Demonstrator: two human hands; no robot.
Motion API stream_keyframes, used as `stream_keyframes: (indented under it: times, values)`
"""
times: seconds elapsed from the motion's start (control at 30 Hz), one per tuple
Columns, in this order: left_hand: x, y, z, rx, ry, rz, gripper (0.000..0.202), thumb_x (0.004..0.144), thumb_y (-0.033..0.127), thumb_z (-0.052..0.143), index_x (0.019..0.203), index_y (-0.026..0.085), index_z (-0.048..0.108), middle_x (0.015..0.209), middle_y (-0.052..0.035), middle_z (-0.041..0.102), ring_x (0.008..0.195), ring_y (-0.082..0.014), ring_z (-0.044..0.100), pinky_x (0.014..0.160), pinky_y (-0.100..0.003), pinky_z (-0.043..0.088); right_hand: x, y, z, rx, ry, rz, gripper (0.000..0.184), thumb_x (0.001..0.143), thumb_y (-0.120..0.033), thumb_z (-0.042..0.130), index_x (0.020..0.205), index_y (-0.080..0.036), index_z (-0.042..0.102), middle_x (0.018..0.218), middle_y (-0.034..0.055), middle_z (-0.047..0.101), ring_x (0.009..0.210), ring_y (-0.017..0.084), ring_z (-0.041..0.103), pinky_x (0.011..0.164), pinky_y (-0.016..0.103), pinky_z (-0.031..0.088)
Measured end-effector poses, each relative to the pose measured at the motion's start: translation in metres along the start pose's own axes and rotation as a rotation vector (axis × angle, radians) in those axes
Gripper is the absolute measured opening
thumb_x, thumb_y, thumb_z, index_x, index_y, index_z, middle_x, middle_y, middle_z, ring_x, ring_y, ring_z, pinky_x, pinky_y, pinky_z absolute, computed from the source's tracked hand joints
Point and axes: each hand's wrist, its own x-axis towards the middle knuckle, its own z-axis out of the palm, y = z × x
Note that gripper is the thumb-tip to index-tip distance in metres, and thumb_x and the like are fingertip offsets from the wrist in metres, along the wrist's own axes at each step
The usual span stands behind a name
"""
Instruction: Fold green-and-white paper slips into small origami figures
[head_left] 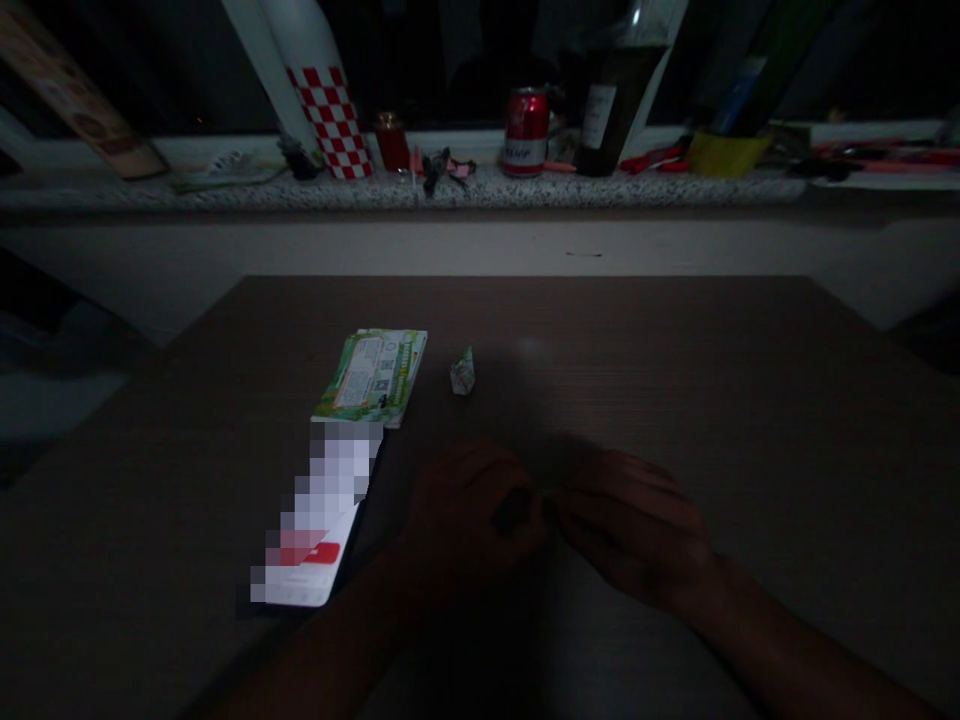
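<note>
The scene is very dark. My left hand (469, 510) and my right hand (634, 535) rest close together on the brown table (675, 380), fingertips meeting around a small dark thing I cannot make out. Both hands look curled in a pinch. Beyond them lies a small folded paper piece (463, 373), white and green. A stack of green and white paper sheets (375, 375) sits to the left of it. A lit phone (319, 520) lies by my left wrist.
A stone windowsill (375, 190) runs along the back with a red can (526, 130), a dark bottle (611, 110), a red-and-white checkered tube (330, 120), a small red jar (391, 142), clips and a yellow container (727, 152).
</note>
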Motion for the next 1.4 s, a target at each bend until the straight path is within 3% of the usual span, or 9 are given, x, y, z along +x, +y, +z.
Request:
stream_keyframes:
  times: [0.27, 0.47, 0.57, 0.77, 1.1, 1.4]
  values:
    - [-0.001, -0.007, -0.005, 0.008, -0.010, -0.082, 0.002, 0.076, 0.014, 0.061, 0.074, 0.015, 0.062, 0.073, -0.0032, 0.064, 0.069, -0.0151, 0.060, 0.063, -0.027, 0.048, 0.001, 0.000, -0.003, 0.010, 0.016, 0.008, 0.020, 0.076, -0.007, 0.068, 0.092, -0.019, 0.065, 0.076, 0.0044, 0.069, 0.066, 0.019, 0.066, 0.061, 0.034, 0.056]
    - [-0.002, -0.007, -0.007, -0.012, 0.019, -0.047, 0.006, 0.075, 0.015, 0.062, 0.081, 0.016, 0.061, 0.078, -0.0036, 0.066, 0.073, -0.0159, 0.061, 0.065, -0.028, 0.050, 0.004, -0.003, -0.004, 0.026, 0.009, 0.034, 0.019, 0.077, -0.007, 0.067, 0.093, -0.018, 0.065, 0.075, 0.0042, 0.069, 0.067, 0.018, 0.066, 0.062, 0.033, 0.057]
    - [-0.003, -0.006, -0.007, -0.045, -0.026, 0.000, 0.013, 0.076, 0.017, 0.063, 0.089, 0.017, 0.062, 0.084, -0.0049, 0.068, 0.078, -0.0174, 0.062, 0.069, -0.031, 0.052, 0.004, -0.001, -0.003, 0.052, 0.003, 0.062, 0.018, 0.079, -0.008, 0.067, 0.093, -0.019, 0.065, 0.076, 0.0033, 0.069, 0.068, 0.017, 0.066, 0.063, 0.033, 0.057]
    - [0.000, -0.006, -0.007, -0.056, -0.011, 0.059, 0.007, 0.079, 0.012, 0.061, 0.084, 0.016, 0.062, 0.081, -0.0040, 0.067, 0.074, -0.0150, 0.061, 0.067, -0.028, 0.051, 0.003, 0.001, -0.004, 0.075, 0.012, 0.130, 0.019, 0.076, -0.006, 0.068, 0.093, -0.015, 0.066, 0.077, 0.0063, 0.070, 0.072, 0.019, 0.067, 0.065, 0.034, 0.057]
    - [-0.002, 0.001, 0.002, 0.007, -0.023, 0.081, 0.003, 0.079, 0.016, 0.060, 0.078, 0.017, 0.062, 0.077, -0.0029, 0.067, 0.073, -0.0162, 0.059, 0.068, -0.031, 0.048, 0.000, 0.003, 0.002, 0.126, -0.074, 0.088, 0.017, 0.078, -0.004, 0.063, 0.090, -0.016, 0.063, 0.073, 0.0055, 0.067, 0.065, 0.017, 0.062, 0.061, 0.035, 0.053]
    - [0.002, 0.001, 0.002, 0.054, 0.076, 0.026, 0.004, 0.074, 0.015, 0.061, 0.072, 0.018, 0.062, 0.072, -0.0014, 0.068, 0.068, -0.0161, 0.062, 0.066, -0.031, 0.048, 0.004, -0.001, 0.000, 0.042, -0.023, 0.061, 0.013, 0.080, -0.009, 0.063, 0.090, -0.017, 0.065, 0.072, 0.0040, 0.069, 0.066, 0.017, 0.065, 0.062, 0.033, 0.055]
